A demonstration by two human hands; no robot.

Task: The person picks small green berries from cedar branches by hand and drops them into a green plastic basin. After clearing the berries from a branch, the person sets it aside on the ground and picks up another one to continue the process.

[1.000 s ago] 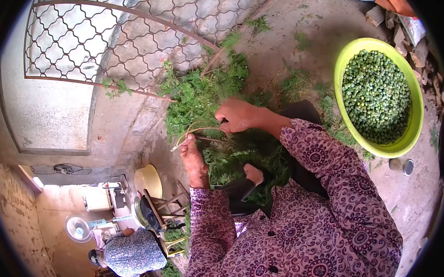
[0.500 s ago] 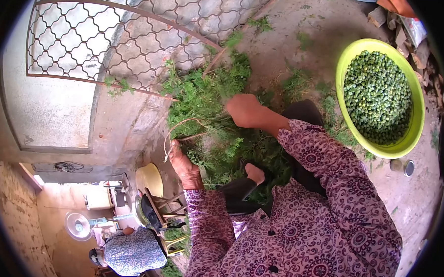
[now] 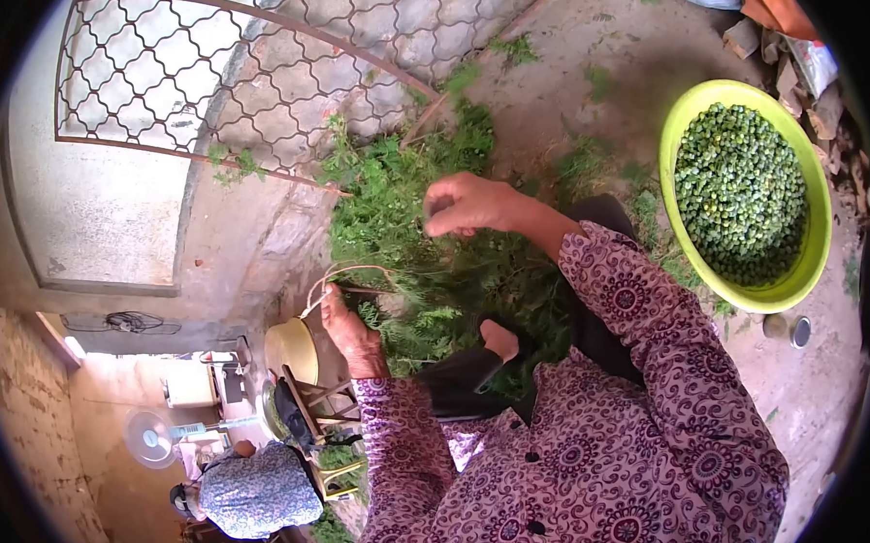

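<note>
My left hand (image 3: 347, 328) is closed on the pale root end of a leafy green plant (image 3: 425, 281), whose thin roots curl above the fingers. Over the foliage hovers my right hand (image 3: 465, 205), with thumb and fingers bent toward each other; whether anything small sits between them is hidden. A heap of feathery green plants (image 3: 390, 187) lies beneath both hands, against the metal lattice. To the right stands a yellow-green basin (image 3: 668, 151) holding a mass of small green pods or berries (image 3: 740, 188).
A metal lattice (image 3: 268, 99) leans at the upper left. Beside the basin is a small jar (image 3: 799, 331), with firewood (image 3: 823, 112) behind. At lower left are a person (image 3: 260, 492), a fan (image 3: 151, 440) and a pale yellow bucket (image 3: 293, 351). My foot (image 3: 498, 340) is below the foliage.
My right hand has moved slightly left and its fingers have loosened from a fist. My left hand has shifted a little left and down with the plant.
</note>
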